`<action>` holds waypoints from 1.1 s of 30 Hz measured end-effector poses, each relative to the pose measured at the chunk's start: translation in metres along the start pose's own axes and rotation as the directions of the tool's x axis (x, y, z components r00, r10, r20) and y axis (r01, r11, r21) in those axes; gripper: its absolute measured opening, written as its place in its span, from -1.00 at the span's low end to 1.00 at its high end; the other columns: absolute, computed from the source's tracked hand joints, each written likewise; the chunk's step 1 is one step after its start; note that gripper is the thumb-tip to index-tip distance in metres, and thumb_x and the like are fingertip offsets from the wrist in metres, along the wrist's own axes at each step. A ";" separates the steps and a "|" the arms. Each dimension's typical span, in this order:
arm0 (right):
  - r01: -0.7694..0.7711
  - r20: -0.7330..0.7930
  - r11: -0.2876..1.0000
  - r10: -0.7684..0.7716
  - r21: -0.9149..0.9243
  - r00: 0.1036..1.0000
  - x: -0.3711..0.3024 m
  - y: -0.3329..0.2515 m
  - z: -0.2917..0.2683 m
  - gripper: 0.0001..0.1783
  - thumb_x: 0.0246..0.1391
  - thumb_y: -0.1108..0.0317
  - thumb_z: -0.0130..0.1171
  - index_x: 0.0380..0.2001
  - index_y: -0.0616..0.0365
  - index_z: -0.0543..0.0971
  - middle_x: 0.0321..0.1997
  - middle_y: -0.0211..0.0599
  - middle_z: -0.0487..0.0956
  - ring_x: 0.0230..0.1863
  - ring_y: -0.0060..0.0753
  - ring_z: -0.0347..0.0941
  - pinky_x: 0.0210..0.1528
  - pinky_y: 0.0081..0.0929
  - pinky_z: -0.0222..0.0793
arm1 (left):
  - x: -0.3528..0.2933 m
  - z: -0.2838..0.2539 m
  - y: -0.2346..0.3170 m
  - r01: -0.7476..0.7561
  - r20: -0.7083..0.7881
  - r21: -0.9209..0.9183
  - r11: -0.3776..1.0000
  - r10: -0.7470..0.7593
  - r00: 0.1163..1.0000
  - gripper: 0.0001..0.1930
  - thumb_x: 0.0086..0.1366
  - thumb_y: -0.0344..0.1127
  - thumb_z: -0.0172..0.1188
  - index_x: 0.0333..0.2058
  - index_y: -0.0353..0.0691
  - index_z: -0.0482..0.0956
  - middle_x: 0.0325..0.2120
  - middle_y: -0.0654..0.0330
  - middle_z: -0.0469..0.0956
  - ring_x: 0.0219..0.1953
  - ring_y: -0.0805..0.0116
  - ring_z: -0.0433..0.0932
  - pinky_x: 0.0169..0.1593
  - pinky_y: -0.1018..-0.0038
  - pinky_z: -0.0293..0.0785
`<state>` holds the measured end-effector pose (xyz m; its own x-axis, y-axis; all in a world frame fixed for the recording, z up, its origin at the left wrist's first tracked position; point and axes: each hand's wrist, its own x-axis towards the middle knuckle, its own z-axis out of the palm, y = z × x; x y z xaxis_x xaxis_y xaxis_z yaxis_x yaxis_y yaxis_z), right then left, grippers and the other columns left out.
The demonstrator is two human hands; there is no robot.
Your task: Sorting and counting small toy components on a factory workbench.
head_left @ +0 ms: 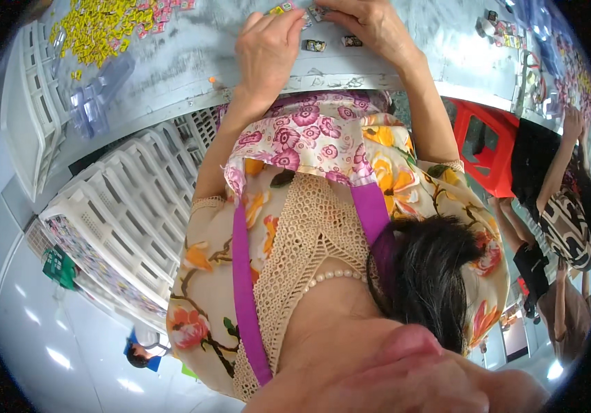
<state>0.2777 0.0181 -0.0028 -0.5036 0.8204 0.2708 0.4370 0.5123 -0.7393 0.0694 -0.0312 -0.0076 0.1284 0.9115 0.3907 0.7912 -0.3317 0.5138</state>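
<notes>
My left hand (268,51) is at the top of the view over the worktable (192,62). Its fingers are pinched together beside a small yellow printed piece (280,9); what lies between the fingertips is hidden. Just right of it, my right hand (375,27) pinches a small dark, pale-edged printed piece (317,12). The fingertips of both hands nearly meet at the upper edge. Below them, two small black printed pieces (315,45) (353,41) lie apart on the table, untouched.
Left on the table is a pile of small yellow pieces (96,31) with pink pieces (164,14), beside clear plastic trays (96,100). White crates (120,206) stand stacked below. A red stool (485,148) is at the right, where other people (567,220) sit near more pieces.
</notes>
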 end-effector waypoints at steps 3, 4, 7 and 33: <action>-0.003 -0.021 1.000 0.003 0.030 1.000 0.000 -0.001 0.000 -0.74 0.19 0.40 0.30 -0.06 0.21 0.69 -0.06 -0.06 0.61 -0.08 0.01 0.58 -0.04 -0.27 0.52 | -0.001 0.003 -0.001 -0.004 0.010 0.023 1.000 0.003 1.000 -0.84 0.22 -0.33 0.39 -0.22 -0.17 0.76 -0.39 0.17 0.70 -0.31 0.14 0.60 -0.16 0.29 0.52; -0.002 -0.021 0.999 0.003 0.032 1.000 -0.001 -0.001 -0.001 -0.74 0.19 0.40 0.30 -0.06 0.21 0.69 -0.06 -0.06 0.61 -0.08 0.01 0.58 -0.04 -0.27 0.52 | -0.002 0.004 -0.002 -0.029 -0.007 0.026 0.999 0.029 1.000 -0.83 0.22 -0.32 0.39 -0.21 -0.17 0.76 -0.39 0.16 0.70 -0.31 0.13 0.60 -0.15 0.29 0.52; -0.010 -0.002 0.999 0.010 0.046 1.000 -0.002 0.000 -0.002 -0.74 0.19 0.41 0.29 -0.06 0.22 0.68 -0.05 -0.05 0.61 -0.07 0.02 0.59 -0.03 -0.27 0.52 | 0.000 0.001 0.001 -0.043 0.032 0.030 0.999 0.042 0.999 -0.80 0.20 -0.31 0.41 -0.19 -0.17 0.75 -0.39 0.17 0.68 -0.28 0.14 0.61 -0.16 0.28 0.52; -0.011 -0.064 1.000 0.010 -0.009 0.998 -0.022 -0.030 0.001 -0.74 0.07 0.49 0.36 -0.13 0.23 0.66 -0.10 -0.12 0.62 -0.09 -0.02 0.57 -0.07 -0.27 0.55 | -0.019 -0.042 -0.022 -0.158 0.061 0.023 0.987 0.156 0.986 -0.71 0.13 -0.45 0.44 -0.13 -0.09 0.77 -0.28 0.22 0.59 -0.24 0.21 0.52 -0.14 0.34 0.49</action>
<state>0.2749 -0.0157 0.0126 -0.4501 0.8403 0.3021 0.4495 0.5055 -0.7365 0.0240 -0.0517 0.0056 0.2869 0.8617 0.4184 0.7746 -0.4657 0.4279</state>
